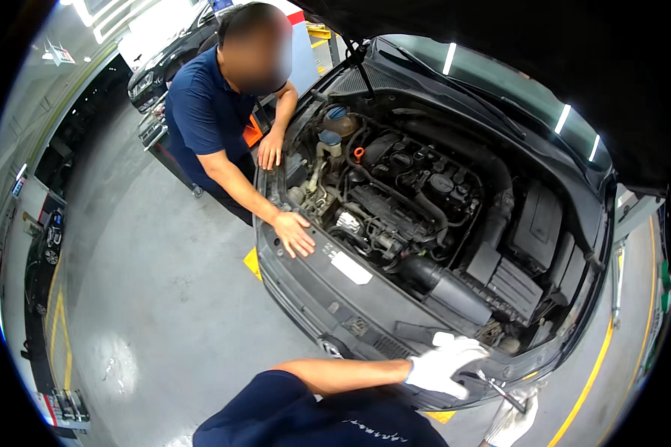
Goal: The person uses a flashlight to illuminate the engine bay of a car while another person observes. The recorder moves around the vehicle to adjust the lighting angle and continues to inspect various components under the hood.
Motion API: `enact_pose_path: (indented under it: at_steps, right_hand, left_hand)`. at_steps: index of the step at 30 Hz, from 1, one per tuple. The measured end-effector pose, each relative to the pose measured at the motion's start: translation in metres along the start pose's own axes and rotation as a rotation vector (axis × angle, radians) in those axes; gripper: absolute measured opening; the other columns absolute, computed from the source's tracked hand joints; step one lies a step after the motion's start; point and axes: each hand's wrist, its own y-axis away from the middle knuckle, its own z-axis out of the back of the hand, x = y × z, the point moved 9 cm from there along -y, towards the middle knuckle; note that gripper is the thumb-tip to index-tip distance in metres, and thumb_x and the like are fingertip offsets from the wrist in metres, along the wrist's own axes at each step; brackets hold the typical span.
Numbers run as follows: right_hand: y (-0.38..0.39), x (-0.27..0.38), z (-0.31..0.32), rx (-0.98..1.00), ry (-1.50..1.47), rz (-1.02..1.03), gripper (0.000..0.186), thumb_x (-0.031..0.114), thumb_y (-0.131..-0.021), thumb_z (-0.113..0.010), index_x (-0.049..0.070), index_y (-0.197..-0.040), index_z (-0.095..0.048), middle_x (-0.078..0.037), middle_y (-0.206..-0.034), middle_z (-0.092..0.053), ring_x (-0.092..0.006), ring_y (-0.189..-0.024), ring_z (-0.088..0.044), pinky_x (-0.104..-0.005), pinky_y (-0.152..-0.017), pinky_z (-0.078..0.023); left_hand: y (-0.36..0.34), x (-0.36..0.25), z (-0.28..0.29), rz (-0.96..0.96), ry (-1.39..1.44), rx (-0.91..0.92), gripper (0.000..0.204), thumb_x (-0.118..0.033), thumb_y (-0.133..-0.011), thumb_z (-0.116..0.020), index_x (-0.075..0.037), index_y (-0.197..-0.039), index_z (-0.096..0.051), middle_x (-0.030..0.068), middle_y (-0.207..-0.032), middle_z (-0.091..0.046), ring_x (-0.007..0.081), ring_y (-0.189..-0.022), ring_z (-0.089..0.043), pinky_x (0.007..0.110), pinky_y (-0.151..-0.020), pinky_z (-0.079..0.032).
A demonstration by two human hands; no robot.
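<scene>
My left hand (pixel 441 366), in a white glove, is over the front panel near the car's front right corner, fingers apart and slightly curled, close to the head of a metal hand tool (pixel 499 389). My right hand (pixel 511 417), also gloved in white, grips that tool at the lower edge. Above them lies the open engine bay (pixel 417 201), with a dark intake duct (pixel 455 290) and a black box (pixel 533 223).
A co-worker (pixel 201 127) in a navy shirt leans on the car's left side, both bare hands (pixel 291 231) on its edge. The raised hood (pixel 559 59) overhangs the bay. Behind are a tool cart (pixel 154 132), parked cars (pixel 52 238) and yellow floor lines (pixel 590 372).
</scene>
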Motion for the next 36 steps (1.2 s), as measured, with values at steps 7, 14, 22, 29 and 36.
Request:
enact_pose_path:
  at_steps: [7, 14, 22, 29, 36]
  right_hand:
    - [0.065, -0.038, -0.09, 0.171, 0.167, -0.007, 0.037, 0.024, -0.108, -0.059, 0.005, -0.139, -0.06, -0.011, -0.128, -0.066, -0.0191, -0.111, -0.065, -0.0343, -0.096, -0.056]
    - [0.086, -0.079, -0.052, 0.485, 0.883, -0.162, 0.051, 0.002, -0.096, -0.067, -0.003, -0.144, -0.051, -0.024, -0.135, -0.062, -0.0312, -0.113, -0.07, -0.0448, -0.093, -0.063]
    - [0.087, -0.109, -0.022, 0.511, 1.193, -0.42, 0.026, 0.018, -0.103, -0.063, -0.001, -0.121, -0.065, -0.005, -0.077, -0.066, -0.0111, -0.061, -0.059, -0.0261, -0.059, -0.05]
    - [0.052, -0.076, 0.018, 0.546, 1.875, -0.043, 0.036, 0.036, -0.107, -0.058, 0.009, -0.125, -0.073, -0.015, -0.102, -0.078, -0.0269, -0.088, -0.071, -0.0405, -0.078, -0.054]
    - [0.067, -0.086, 0.006, 0.427, 1.539, -0.059, 0.026, 0.028, -0.107, -0.057, 0.004, -0.113, -0.067, -0.007, -0.082, -0.064, -0.0178, -0.069, -0.058, -0.0309, -0.063, -0.047]
  left_hand:
    - [0.012, -0.018, -0.043, 0.221, 1.214, -0.017, 0.05, -0.037, -0.111, -0.056, 0.0, -0.145, -0.058, 0.0103, -0.142, -0.063, 0.0173, -0.129, -0.056, 0.034, -0.108, -0.045]
    - [0.043, -0.002, 0.0, 0.245, 1.464, -0.269, 0.038, -0.033, -0.113, -0.054, -0.004, -0.137, -0.062, 0.0081, -0.134, -0.067, 0.0168, -0.123, -0.063, 0.03, -0.102, -0.05]
    - [0.047, -0.01, -0.01, 0.339, 1.197, 0.033, 0.037, -0.03, -0.112, -0.054, -0.004, -0.137, -0.058, 0.0063, -0.13, -0.066, 0.0138, -0.119, -0.063, 0.031, -0.104, -0.05]
    - [0.053, -0.018, 0.003, 0.518, 0.891, 0.125, 0.041, -0.03, -0.11, -0.058, -0.003, -0.141, -0.058, 0.0025, -0.125, -0.071, 0.006, -0.091, -0.062, 0.021, -0.067, -0.051]
    - [0.052, -0.012, 0.009, 0.433, 0.898, 0.186, 0.042, -0.031, -0.107, -0.063, -0.005, -0.14, -0.062, 0.0017, -0.115, -0.073, 0.0063, -0.085, -0.062, 0.024, -0.073, -0.052]
